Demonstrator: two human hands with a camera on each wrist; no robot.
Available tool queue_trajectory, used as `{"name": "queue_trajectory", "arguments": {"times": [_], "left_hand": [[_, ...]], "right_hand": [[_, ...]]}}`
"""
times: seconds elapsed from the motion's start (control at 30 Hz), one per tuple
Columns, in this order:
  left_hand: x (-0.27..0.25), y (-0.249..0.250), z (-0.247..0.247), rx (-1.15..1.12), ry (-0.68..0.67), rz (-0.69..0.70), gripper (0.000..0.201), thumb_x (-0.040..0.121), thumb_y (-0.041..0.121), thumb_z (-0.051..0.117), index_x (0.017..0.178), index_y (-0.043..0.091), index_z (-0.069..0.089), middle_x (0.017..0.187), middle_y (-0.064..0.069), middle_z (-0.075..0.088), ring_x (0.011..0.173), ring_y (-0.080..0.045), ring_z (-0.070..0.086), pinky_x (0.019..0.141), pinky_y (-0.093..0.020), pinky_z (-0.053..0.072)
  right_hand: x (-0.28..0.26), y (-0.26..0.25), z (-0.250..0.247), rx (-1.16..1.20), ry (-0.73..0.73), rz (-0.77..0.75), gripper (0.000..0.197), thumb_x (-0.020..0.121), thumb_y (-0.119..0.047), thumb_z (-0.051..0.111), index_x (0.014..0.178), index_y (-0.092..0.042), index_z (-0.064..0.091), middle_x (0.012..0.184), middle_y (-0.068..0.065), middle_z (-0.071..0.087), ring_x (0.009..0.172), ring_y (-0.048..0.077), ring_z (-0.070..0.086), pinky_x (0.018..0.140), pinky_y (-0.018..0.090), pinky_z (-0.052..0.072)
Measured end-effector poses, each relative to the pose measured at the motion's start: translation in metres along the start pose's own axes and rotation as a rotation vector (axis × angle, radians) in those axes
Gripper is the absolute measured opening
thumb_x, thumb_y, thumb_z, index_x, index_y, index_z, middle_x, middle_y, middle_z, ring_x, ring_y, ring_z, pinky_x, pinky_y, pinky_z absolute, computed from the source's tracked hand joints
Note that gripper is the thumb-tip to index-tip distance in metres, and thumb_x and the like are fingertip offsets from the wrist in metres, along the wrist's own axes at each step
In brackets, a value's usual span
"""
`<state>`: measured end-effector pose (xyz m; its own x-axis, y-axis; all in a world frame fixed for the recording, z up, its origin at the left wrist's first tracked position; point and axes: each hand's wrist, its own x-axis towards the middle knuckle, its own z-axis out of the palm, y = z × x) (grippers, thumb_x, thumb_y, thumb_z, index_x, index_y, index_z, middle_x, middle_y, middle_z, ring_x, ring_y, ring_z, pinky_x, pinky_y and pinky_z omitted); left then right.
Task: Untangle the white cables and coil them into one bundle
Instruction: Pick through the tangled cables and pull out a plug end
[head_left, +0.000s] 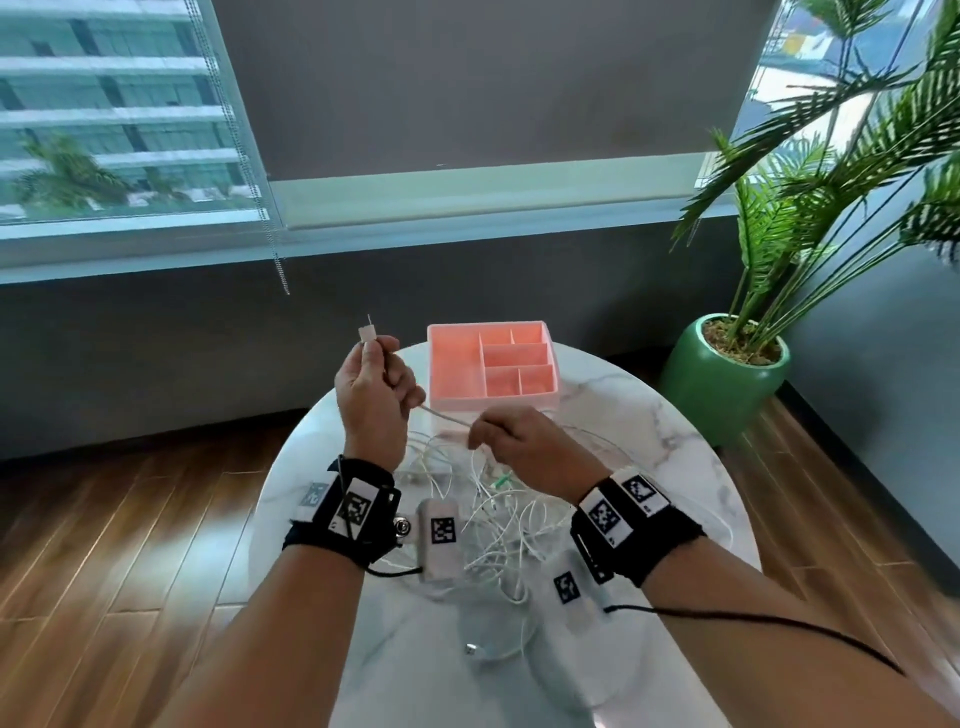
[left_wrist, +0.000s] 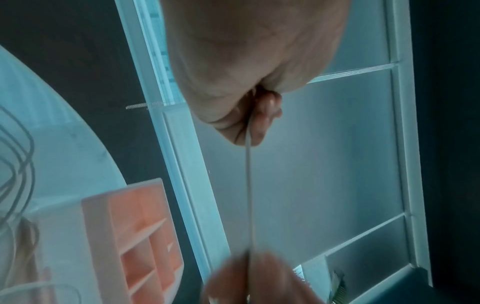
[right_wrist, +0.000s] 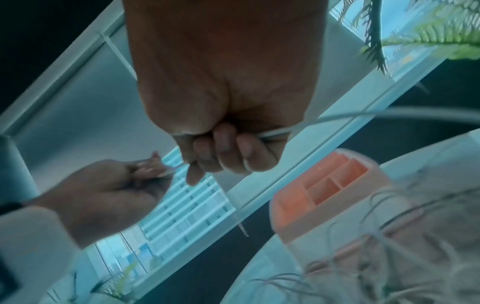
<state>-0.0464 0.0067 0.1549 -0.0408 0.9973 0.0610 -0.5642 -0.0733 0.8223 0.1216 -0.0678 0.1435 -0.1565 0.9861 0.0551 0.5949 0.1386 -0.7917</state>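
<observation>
While the left hand (head_left: 371, 395) is raised above the table (head_left: 675, 431), its fingers pinch one white cable (head_left: 447, 417) just under the plug (head_left: 367, 334) (which pokes up). The cable runs tight to the right hand (head_left: 524, 449) — fingers curled round it. The other white cables (head_left: 498, 514) lie tangled on the table, below both hands — near the pink tray (head_left: 519, 402).
</observation>
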Motion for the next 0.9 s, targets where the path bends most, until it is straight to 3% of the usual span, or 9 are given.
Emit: {"name": "queue_trajectory", "arguments": {"times": [0.13, 0.27, 0.37, 0.47, 0.57, 0.63, 0.73, 0.8, 0.9], "left_hand": [[0.017, 0.016, -0.022, 0.053, 0.087, 0.082, 0.034, 0.108, 0.017, 0.035, 0.082, 0.015, 0.056, 0.059, 0.002, 0.028, 0.047, -0.010, 0.026, 0.042, -0.021, 0.025], [0.019, 0.014, -0.030, 0.144, 0.096, 0.118, 0.030, 0.108, 0.015, 0.036, 0.087, 0.014, 0.058, 0.058, 0.004, 0.032, 0.048, -0.011, 0.030, 0.044, -0.022, 0.031], [0.013, 0.002, -0.034, 0.168, 0.084, 0.111, 0.028, 0.107, 0.014, 0.037, 0.090, 0.012, 0.059, 0.061, 0.002, 0.041, 0.048, -0.013, 0.038, 0.047, -0.026, 0.039], [0.006, -0.009, -0.038, 0.159, 0.068, 0.060, 0.027, 0.107, 0.012, 0.037, 0.094, 0.010, 0.060, 0.063, 0.000, 0.047, 0.049, -0.015, 0.045, 0.050, -0.028, 0.046], [-0.003, -0.024, -0.037, 0.131, 0.039, -0.039, 0.027, 0.107, 0.009, 0.034, 0.096, 0.009, 0.059, 0.061, 0.000, 0.049, 0.049, -0.014, 0.046, 0.050, -0.028, 0.048], [-0.012, -0.035, -0.034, 0.128, 0.012, -0.108, 0.027, 0.108, 0.008, 0.032, 0.095, 0.010, 0.055, 0.058, 0.001, 0.046, 0.047, -0.013, 0.043, 0.048, -0.028, 0.045], [-0.026, -0.046, -0.029, 0.133, -0.037, -0.176, 0.028, 0.106, 0.003, 0.029, 0.093, 0.011, 0.052, 0.056, 0.001, 0.037, 0.042, -0.012, 0.032, 0.042, -0.023, 0.031], [-0.032, -0.048, -0.030, 0.115, -0.067, -0.215, 0.028, 0.104, 0.001, 0.030, 0.092, 0.012, 0.053, 0.057, 0.001, 0.032, 0.040, -0.010, 0.026, 0.041, -0.018, 0.024], [-0.036, -0.041, -0.033, 0.079, -0.107, -0.288, 0.029, 0.103, 0.003, 0.031, 0.088, 0.013, 0.055, 0.057, 0.002, 0.030, 0.040, -0.008, 0.022, 0.040, -0.014, 0.020]], "right_hand": [[-0.023, 0.048, -0.013, -0.128, -0.076, 0.027, 0.022, 0.102, -0.023, 0.051, 0.086, -0.020, 0.067, 0.067, -0.015, 0.056, 0.061, -0.006, 0.053, 0.059, 0.010, 0.035], [-0.061, 0.106, -0.014, -0.091, -0.117, 0.202, 0.023, 0.101, -0.020, 0.053, 0.083, -0.024, 0.066, 0.064, -0.028, 0.060, 0.060, -0.011, 0.053, 0.059, 0.010, 0.036], [-0.099, 0.150, -0.016, -0.114, -0.188, 0.408, 0.023, 0.100, -0.021, 0.054, 0.081, -0.025, 0.067, 0.056, -0.024, 0.058, 0.054, -0.007, 0.051, 0.059, 0.015, 0.036], [-0.136, 0.186, -0.024, -0.063, -0.174, 0.617, 0.024, 0.099, -0.021, 0.056, 0.079, -0.022, 0.070, 0.051, -0.010, 0.050, 0.049, 0.006, 0.045, 0.052, 0.021, 0.036], [-0.160, 0.198, -0.027, -0.112, -0.357, 0.793, 0.025, 0.097, -0.017, 0.056, 0.077, -0.021, 0.070, 0.060, -0.001, 0.058, 0.047, 0.010, 0.052, 0.045, 0.019, 0.038], [-0.166, 0.200, -0.026, -0.239, -0.536, 0.867, 0.018, 0.086, -0.016, 0.066, 0.073, -0.024, 0.075, 0.069, -0.002, 0.070, 0.054, 0.006, 0.063, 0.049, 0.016, 0.045], [-0.151, 0.188, -0.021, -0.454, -0.616, 0.857, 0.022, 0.078, -0.017, 0.067, 0.062, -0.030, 0.073, 0.073, -0.006, 0.074, 0.069, 0.009, 0.070, 0.065, 0.021, 0.054], [-0.131, 0.173, -0.017, -0.458, -0.481, 0.769, 0.028, 0.085, -0.015, 0.064, 0.063, -0.029, 0.071, 0.074, -0.007, 0.073, 0.071, 0.008, 0.069, 0.071, 0.023, 0.055], [-0.105, 0.140, 0.002, -0.327, -0.345, 0.569, 0.029, 0.091, -0.010, 0.054, 0.075, -0.028, 0.070, 0.067, -0.013, 0.067, 0.066, 0.003, 0.064, 0.068, 0.019, 0.050]]}}
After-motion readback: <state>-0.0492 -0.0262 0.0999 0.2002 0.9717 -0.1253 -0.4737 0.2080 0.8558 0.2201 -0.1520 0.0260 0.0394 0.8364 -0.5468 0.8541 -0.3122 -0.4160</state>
